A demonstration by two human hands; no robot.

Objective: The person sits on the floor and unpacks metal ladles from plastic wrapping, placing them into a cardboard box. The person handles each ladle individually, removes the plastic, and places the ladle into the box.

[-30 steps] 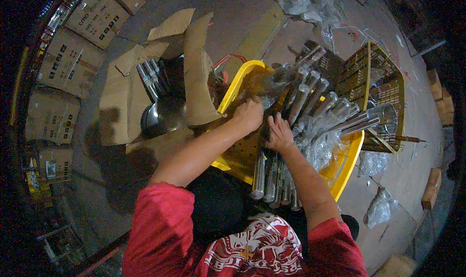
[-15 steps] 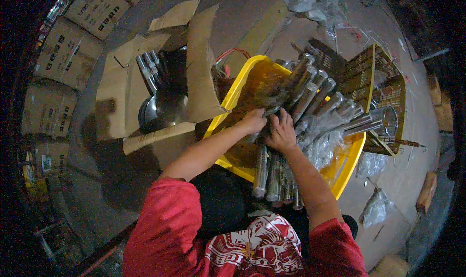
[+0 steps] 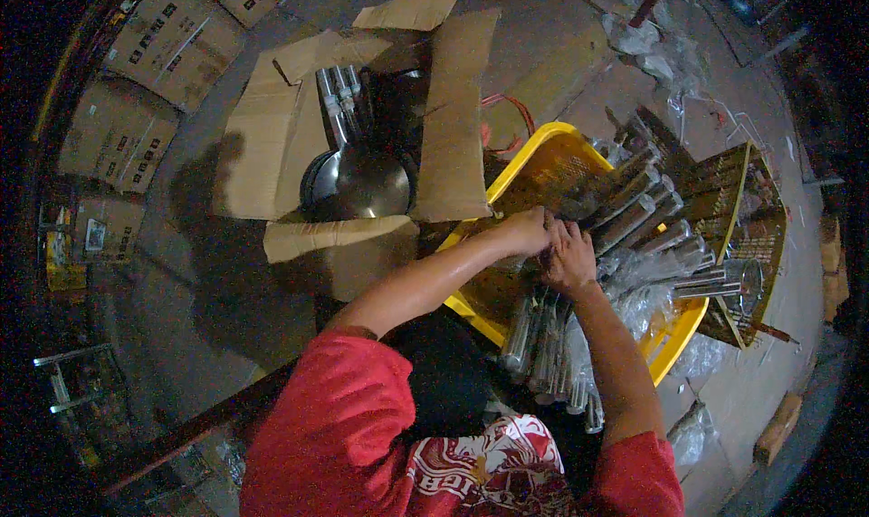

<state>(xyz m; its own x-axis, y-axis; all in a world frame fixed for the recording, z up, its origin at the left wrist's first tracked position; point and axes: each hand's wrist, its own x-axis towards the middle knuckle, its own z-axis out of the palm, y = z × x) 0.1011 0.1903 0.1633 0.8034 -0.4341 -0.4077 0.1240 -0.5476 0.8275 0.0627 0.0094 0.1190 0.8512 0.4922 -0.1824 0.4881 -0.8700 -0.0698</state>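
A yellow plastic basket (image 3: 679,359) stands in front of me, filled with several shiny metal tubular handles (image 3: 629,227), many in clear plastic wrap (image 3: 638,309). Over the middle of the basket my left hand (image 3: 529,231) and my right hand (image 3: 570,258) meet, fingers bent and nearly touching. Both are closed on something small and dark, hidden by the fingers. More metal tubes (image 3: 543,345) stick out toward me over the basket's near edge, below my right hand. To the left, an open cardboard box (image 3: 457,119) holds dark round pans (image 3: 367,184) with metal handles.
A tipped basket with a yellow rim (image 3: 738,209) lies beyond the tubes at the right. Loose plastic film (image 3: 652,46) lies on the floor at the far right. Cardboard cartons (image 3: 172,37) are stacked at the far left. A brick-like block (image 3: 778,426) lies at the right.
The view has shifted, so box and basket appear farther right. Both hands stay together over the basket; the fingers of the right hand have drawn closer to the left.
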